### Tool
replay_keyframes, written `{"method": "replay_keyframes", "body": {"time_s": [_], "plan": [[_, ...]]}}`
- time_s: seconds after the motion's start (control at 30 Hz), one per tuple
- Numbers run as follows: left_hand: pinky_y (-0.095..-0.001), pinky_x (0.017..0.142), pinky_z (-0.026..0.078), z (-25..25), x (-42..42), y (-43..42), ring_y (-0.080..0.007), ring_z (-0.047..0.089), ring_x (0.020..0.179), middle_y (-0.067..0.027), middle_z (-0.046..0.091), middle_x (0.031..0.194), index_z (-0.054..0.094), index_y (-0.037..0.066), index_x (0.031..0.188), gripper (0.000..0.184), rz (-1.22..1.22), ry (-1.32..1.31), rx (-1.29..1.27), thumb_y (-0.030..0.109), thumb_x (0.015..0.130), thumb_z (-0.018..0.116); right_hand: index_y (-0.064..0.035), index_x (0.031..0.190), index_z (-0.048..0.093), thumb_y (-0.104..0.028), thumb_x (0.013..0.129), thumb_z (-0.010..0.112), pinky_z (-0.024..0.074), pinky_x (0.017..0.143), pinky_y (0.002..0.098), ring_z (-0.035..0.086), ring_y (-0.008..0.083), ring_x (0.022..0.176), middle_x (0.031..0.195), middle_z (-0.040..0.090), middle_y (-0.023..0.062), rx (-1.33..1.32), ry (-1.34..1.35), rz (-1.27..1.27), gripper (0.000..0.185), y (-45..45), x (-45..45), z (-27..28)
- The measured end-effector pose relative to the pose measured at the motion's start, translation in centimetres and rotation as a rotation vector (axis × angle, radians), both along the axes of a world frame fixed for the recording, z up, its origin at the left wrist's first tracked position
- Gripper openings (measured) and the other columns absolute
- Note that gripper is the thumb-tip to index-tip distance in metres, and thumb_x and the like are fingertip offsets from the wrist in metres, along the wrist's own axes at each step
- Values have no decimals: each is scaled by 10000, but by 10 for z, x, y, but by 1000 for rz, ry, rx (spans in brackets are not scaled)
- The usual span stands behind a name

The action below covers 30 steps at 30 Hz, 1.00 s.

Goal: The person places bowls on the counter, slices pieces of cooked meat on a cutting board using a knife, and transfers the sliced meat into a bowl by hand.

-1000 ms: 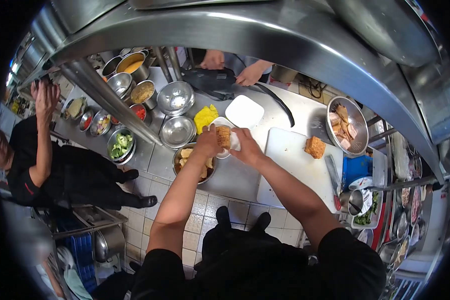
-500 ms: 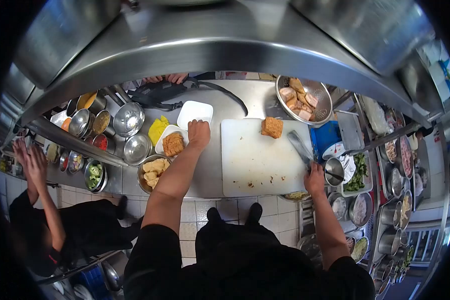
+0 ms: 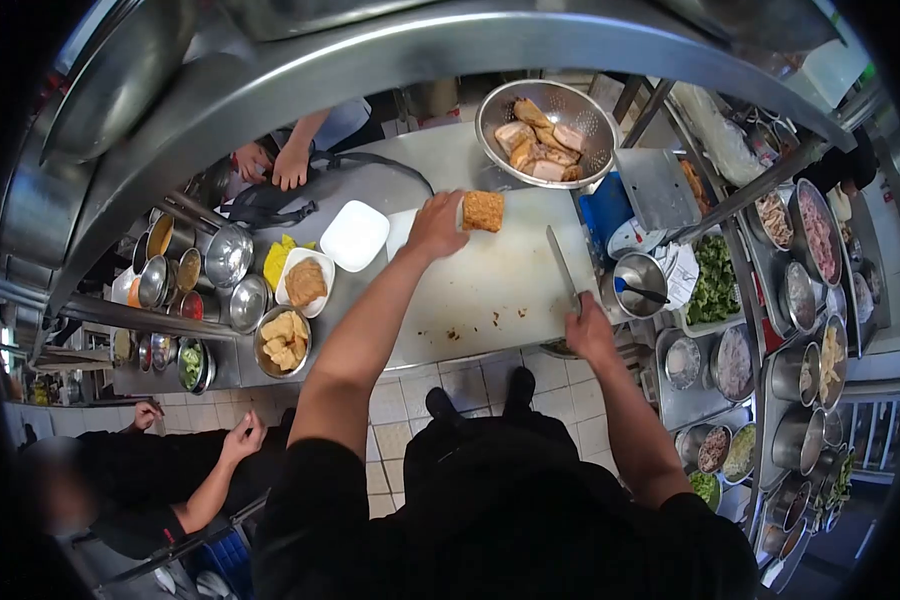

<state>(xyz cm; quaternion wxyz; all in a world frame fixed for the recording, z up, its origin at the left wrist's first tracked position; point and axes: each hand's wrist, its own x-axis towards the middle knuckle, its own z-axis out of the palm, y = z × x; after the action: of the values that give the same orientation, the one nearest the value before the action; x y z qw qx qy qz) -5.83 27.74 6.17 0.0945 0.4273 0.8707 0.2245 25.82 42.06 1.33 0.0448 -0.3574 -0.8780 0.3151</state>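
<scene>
My right hand (image 3: pixel 592 330) grips a kitchen knife (image 3: pixel 561 262) by the handle, its blade over the right part of the white cutting board (image 3: pixel 530 290). At the board's far side, my left hand (image 3: pixel 438 228) is beside a browned, fried-looking block (image 3: pixel 484 211), fingers stretched to its left edge. Whether they touch it I cannot tell. Left of the board are an empty white square dish (image 3: pixel 355 236) and a second white dish (image 3: pixel 288 300) holding another browned piece (image 3: pixel 306 281). Dark crumbs (image 3: pixel 453 334) lie on the board's near part.
A colander (image 3: pixel 595 120) of meat pieces stands behind the board. Pale yellow chunks (image 3: pixel 285 340) fill a metal bowl at left. Leafy greens (image 3: pixel 710 282) and several ingredient pans line the right. Another person's hands (image 3: pixel 292 165) are across the counter; a co-worker (image 3: pixel 200 490) is at lower left.
My left hand has gone from the white dishes to the block on the board. The knife's blade has swung from lying broad-side to a thin edge-on look. The camera view has shifted.
</scene>
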Motion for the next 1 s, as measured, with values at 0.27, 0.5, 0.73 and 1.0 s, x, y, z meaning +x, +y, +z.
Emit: {"method": "replay_keyframes", "body": {"time_s": [0.27,0.5,0.73,1.0], "plan": [[-440,1141,342,-2,-16,80,-355,393,1387,-196,443,1467,362,87,1505,887,-140,-66,-258,268,709,709,-28,1163,436,-241,981,502,483,781,585,621,516,882,933,645,301,-616,26,642,287,-172,-15,-34],[-454,1119,344,-8,-7,92,-346,420,1348,-177,476,1410,370,122,1502,955,-227,25,-548,305,656,774,-14,1203,428,-201,971,462,486,796,604,627,515,880,926,651,304,-469,-155,380,300,-119,-4,-34],[-428,1053,424,1,-8,84,-355,507,1257,-171,512,1350,458,93,1383,861,-237,89,-534,283,632,832,0,1129,470,-168,966,486,487,750,606,623,532,857,859,641,344,-76,-43,-130,234,-3,48,-18],[-338,981,471,0,-10,27,-229,592,1115,-117,597,1197,482,14,1301,662,137,-609,252,145,724,778,10,1112,450,-200,992,472,480,755,605,610,554,855,836,624,358,-281,90,-78,243,-58,44,-10]]}}
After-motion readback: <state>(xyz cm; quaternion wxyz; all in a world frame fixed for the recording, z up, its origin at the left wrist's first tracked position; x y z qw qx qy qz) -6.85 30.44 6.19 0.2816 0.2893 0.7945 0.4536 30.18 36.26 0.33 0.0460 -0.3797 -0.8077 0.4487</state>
